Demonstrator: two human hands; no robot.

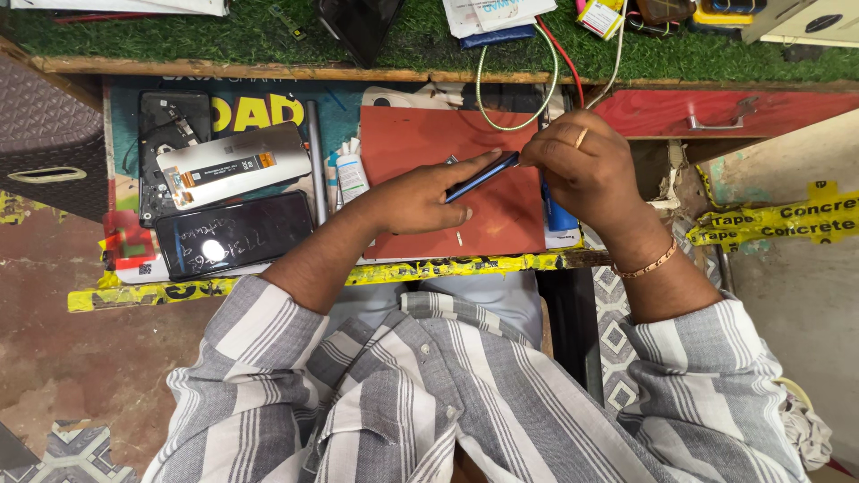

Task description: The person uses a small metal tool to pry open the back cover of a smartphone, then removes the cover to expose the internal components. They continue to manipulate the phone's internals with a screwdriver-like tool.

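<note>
Two hands pinch the thin blue phone body (483, 176), edge-up above the red rubber mat (420, 143): my left hand (420, 201) steadies one end, my right hand (573, 165) grips the other. I judge a slip could drop it onto the worktop (394, 268).

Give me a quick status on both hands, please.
Left hand and right hand both grip the blue phone, edge-up over the red mat. Nothing in the way.
</note>
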